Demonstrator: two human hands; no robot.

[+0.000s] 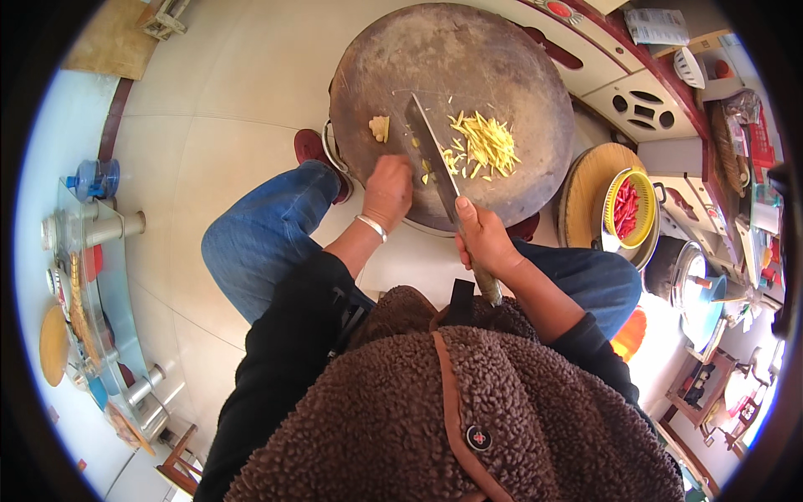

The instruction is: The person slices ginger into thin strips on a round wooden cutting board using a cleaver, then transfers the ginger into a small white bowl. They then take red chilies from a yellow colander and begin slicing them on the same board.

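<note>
My right hand (486, 238) grips the handle of a large kitchen knife (434, 154), its blade pointing away from me over a round wooden chopping board (439, 56). To the right of the blade lies a pile of thin pale-yellow strips (488, 144), perhaps ginger. A few small slices are scattered left of the blade. My left hand (390, 185), a silver bangle on its wrist, is curled and slightly blurred over the board's near left part; whether it holds anything is hidden. Just beyond it rests a knobbly piece of what looks like ginger root (379, 128).
At the right, a yellow basket of red chili peppers (627, 210) stands by a round wooden board (580, 188) and a dark pot (668, 267). Cabinets (633, 106) line the upper right. A glass shelf (106, 301) with kitchen items stands far left. My knees flank the chopping board.
</note>
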